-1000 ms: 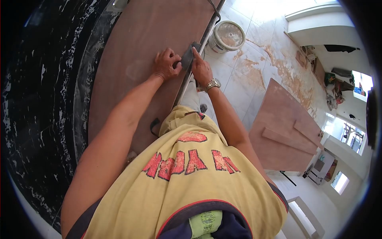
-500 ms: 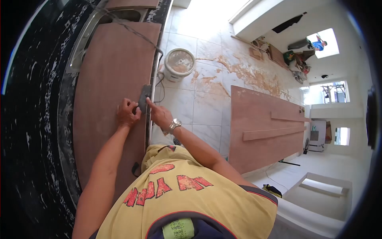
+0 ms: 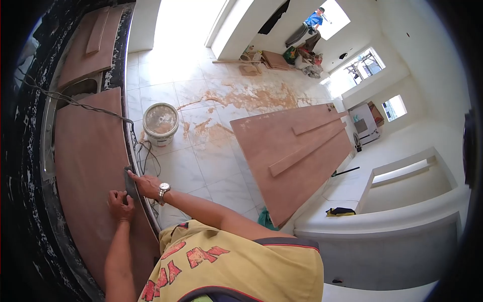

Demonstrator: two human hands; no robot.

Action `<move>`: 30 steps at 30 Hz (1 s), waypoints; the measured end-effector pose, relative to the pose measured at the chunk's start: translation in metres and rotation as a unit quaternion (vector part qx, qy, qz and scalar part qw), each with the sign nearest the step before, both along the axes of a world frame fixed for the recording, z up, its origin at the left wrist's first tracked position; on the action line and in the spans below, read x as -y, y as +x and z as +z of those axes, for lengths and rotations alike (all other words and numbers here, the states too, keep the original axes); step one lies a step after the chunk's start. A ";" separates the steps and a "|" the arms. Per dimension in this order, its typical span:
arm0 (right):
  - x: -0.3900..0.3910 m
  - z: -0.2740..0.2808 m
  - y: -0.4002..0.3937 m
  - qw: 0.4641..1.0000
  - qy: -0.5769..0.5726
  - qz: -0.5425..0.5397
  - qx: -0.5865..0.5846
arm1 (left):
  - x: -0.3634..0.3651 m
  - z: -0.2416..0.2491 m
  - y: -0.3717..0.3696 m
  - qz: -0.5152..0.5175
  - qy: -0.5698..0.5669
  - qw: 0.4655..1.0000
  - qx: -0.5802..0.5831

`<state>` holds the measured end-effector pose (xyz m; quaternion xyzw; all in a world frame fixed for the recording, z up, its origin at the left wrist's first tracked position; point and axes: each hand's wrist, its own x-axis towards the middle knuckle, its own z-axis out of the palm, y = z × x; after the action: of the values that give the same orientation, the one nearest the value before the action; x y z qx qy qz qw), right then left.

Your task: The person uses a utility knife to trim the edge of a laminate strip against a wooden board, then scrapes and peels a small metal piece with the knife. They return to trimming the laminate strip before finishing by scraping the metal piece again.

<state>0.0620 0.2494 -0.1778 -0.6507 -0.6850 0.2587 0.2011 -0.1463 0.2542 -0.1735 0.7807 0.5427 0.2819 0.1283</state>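
A dark flat piece lies along the edge of a reddish-brown board on the black countertop. My left hand is closed, its fingertips pinching the piece's near left edge over the board. My right hand, with a metal watch on its wrist, holds the same piece from the right, its index finger stretched along the top and the other fingers curled. The underside of the piece is hidden.
A dirty white bucket stands on the stained tile floor, with cables beside it. A large board bearing two strips lies to the right. A smaller board rests farther along the counter. A person is near the far window opening.
The camera view has turned, so the counter, bucket and hands appear farther left and lower. Both hands stay on the dark piece at the board's edge.
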 end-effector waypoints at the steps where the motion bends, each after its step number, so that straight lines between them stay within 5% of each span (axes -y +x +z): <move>1: -0.004 0.004 -0.002 1.000 -0.027 0.000 -0.003 | -0.001 0.002 0.002 0.000 -0.001 1.000 0.001; 6: 0.034 0.036 0.003 0.993 -0.120 0.020 0.010 | 0.000 -0.002 0.003 0.010 -0.002 1.000 0.002; 8: 0.024 0.035 0.003 0.999 -0.043 0.019 0.015 | 0.000 0.006 0.004 0.013 -0.005 1.000 0.009; 30: -0.001 0.049 -0.002 0.997 -0.045 0.044 0.037 | 0.002 0.006 0.006 0.031 0.001 0.999 0.020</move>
<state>0.0603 0.2502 -0.1290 -0.6371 -0.7079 0.2736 0.1346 -0.1405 0.2519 -0.1679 0.7576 0.5637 0.3024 0.1295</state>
